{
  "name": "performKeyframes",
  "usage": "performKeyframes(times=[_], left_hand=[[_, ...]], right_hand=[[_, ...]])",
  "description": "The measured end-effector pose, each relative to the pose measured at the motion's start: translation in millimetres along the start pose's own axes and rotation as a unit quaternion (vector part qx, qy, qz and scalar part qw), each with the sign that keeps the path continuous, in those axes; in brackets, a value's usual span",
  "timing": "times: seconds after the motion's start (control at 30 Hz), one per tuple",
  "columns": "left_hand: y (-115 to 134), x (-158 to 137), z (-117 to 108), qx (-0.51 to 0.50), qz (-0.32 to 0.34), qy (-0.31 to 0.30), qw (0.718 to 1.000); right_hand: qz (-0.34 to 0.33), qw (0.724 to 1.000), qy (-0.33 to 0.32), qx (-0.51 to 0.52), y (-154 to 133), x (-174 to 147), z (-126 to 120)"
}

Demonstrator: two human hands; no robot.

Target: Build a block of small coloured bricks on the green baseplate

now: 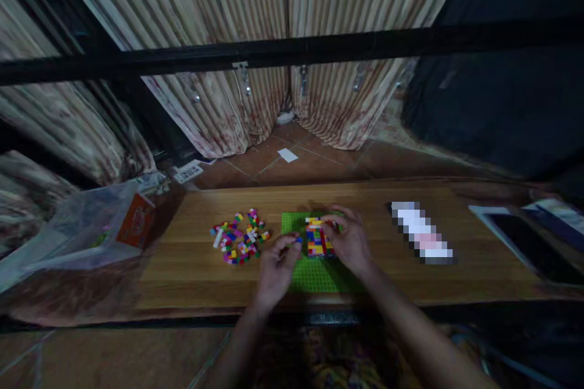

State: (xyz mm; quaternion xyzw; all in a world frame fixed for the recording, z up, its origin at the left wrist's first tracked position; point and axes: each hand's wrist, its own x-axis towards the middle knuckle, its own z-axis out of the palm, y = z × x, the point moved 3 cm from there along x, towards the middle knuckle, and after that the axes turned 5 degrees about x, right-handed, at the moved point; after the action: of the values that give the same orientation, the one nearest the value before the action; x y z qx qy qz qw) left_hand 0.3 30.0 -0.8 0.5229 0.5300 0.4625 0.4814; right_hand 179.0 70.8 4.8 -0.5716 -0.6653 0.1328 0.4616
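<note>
Fingertips (294, 242) of left hand (279, 264) pinch a small blue brick; right hand (349, 238) grips the multicoloured brick stack (318, 238) on the green studded baseplate (314, 276). Off-line pressing risks toppling it.

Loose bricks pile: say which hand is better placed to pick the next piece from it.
Left, probably. The left hand lies between the loose bricks pile and the green baseplate, fingers pinched on a small blue piece. The right hand rests on the brick stack, farther away.
</note>
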Motion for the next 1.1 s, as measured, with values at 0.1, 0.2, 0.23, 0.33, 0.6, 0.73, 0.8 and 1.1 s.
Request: performKeyframes(times=[0.1, 0.2, 0.23, 0.33, 0.6, 0.73, 0.8, 1.1], left_hand=[[4, 8, 11, 0.006, 0.028, -0.022, 0.999], [8, 13, 18, 0.037, 0.054, -0.041, 0.997], [10, 14, 19, 0.052, 0.06, -0.046, 0.996], [14, 17, 21, 0.094, 0.079, -0.054, 0.991], [24, 17, 24, 0.169, 0.119, -0.064, 0.976], [26, 15, 26, 0.208, 0.13, -0.058, 0.968], [27, 13, 28, 0.228, 0.138, -0.059, 0.962], [25, 10, 32, 0.257, 0.145, -0.036, 0.955]], right_hand=[[0.008, 1.0, 0.007, 0.009, 1, 0, -2], [0.028, 0.999, 0.009, 0.029, 3, 0, -3], [0.037, 0.999, 0.008, 0.038, 4, 0, -2], [0.075, 0.994, 0.003, 0.084, 8, 1, 1], [0.211, 0.951, -0.009, 0.227, 17, 3, 17], [0.235, 0.945, -0.014, 0.227, 15, 3, 19], [0.243, 0.943, -0.016, 0.225, 14, 4, 20], [0.251, 0.94, -0.029, 0.229, 17, 8, 22]])
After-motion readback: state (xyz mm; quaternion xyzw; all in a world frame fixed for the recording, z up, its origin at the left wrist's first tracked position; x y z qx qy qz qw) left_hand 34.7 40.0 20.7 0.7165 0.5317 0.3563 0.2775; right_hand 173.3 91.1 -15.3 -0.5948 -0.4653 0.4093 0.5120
